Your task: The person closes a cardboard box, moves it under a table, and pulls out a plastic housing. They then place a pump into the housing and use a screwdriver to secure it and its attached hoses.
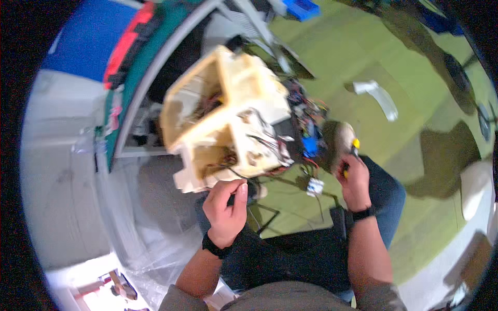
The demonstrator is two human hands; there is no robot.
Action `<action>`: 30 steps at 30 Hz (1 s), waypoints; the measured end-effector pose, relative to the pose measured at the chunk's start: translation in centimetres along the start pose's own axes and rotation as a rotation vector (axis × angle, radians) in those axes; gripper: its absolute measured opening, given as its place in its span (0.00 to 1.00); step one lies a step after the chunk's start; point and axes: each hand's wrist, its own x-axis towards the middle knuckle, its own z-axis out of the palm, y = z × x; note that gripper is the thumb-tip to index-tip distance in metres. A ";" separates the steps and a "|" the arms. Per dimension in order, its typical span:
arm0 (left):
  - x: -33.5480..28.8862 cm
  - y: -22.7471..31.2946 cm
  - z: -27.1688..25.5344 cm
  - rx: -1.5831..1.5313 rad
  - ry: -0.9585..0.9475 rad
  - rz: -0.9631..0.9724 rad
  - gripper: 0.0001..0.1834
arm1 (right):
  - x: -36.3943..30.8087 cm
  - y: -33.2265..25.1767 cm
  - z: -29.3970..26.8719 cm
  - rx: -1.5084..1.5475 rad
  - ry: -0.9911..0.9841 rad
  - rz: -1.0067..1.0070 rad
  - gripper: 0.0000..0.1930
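While the right hand (358,179) clamps its fingers on a tool (355,144), the left hand (225,212), fingers together, on what I cannot tell, is beside the casing (228,115), which sits left of the tool.

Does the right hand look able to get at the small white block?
Probably yes: no obstacle shows between the right hand and the white block, though depth is unclear and that hand holds a yellow-and-black tool.

Grainy blur, fisheye-bent edges, black corners, shadowed floor (397,142)
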 end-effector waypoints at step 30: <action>25.8 -22.4 -3.4 0.427 -0.896 -0.182 0.26 | 1.8 2.6 7.5 -0.230 0.086 0.017 0.06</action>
